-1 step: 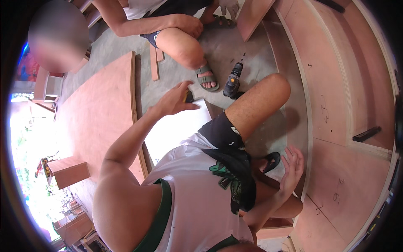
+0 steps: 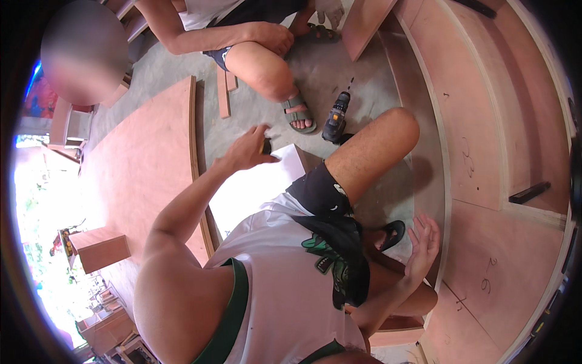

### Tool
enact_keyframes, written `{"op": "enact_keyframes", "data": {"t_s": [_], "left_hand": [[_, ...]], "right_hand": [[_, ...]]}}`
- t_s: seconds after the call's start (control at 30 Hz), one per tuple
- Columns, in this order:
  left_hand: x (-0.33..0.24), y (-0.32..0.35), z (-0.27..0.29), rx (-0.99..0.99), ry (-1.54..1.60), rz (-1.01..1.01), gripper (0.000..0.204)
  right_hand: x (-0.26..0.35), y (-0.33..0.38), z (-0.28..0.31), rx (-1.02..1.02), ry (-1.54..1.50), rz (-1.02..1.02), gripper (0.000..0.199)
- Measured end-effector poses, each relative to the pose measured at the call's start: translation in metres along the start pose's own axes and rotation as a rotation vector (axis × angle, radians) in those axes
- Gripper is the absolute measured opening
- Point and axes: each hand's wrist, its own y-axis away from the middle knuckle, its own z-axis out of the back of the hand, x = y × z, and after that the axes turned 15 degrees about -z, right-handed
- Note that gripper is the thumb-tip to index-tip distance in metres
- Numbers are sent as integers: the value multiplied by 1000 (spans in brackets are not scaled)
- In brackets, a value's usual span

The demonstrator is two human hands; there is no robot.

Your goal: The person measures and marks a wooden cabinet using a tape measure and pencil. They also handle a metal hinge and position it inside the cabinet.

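Observation:
My left hand (image 2: pixel 247 149) curls around a small black-and-yellow object (image 2: pixel 267 145), mostly hidden by the fingers, above a white panel or box (image 2: pixel 254 182) beside my lap. On the right, my right hand (image 2: pixel 423 246) is raised near the wooden panel, fingers apart and holding nothing. A cordless drill (image 2: pixel 335 120) with a bit fitted is on the concrete floor just beyond my bent knee.
A large plywood sheet (image 2: pixel 145 158) lies to the left. Tall plywood panels (image 2: pixel 473 164) with handwritten marks curve along the right. A co-worker's sandalled foot (image 2: pixel 299 115) is near the drill. Wood strips (image 2: pixel 224 91) and an upright board (image 2: pixel 370 24) are farther off.
My left hand has shifted slightly left and turned a little, so less of the black-and-yellow object shows. My right hand has barely moved.

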Motion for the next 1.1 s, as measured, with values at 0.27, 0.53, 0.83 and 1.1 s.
{"op": "enact_keyframes", "data": {"t_s": [0.27, 0.53, 0.83, 1.1], "left_hand": [[90, 66, -100, 113, -239, 168, 87], [70, 57, -102, 219, -264, 194, 93], [-97, -68, -33, -390, -18, -506, 54], [-316, -128, -42, 257, 615, -1188, 39]], "right_hand": [[-7, 9, 21, -135, -66, -11, 32], [-4, 12, 20, -101, -77, 17, 28], [-29, 4, 29, -123, 8, 65, 29], [-27, 29, 89, -369, 153, 130, 26]]}}
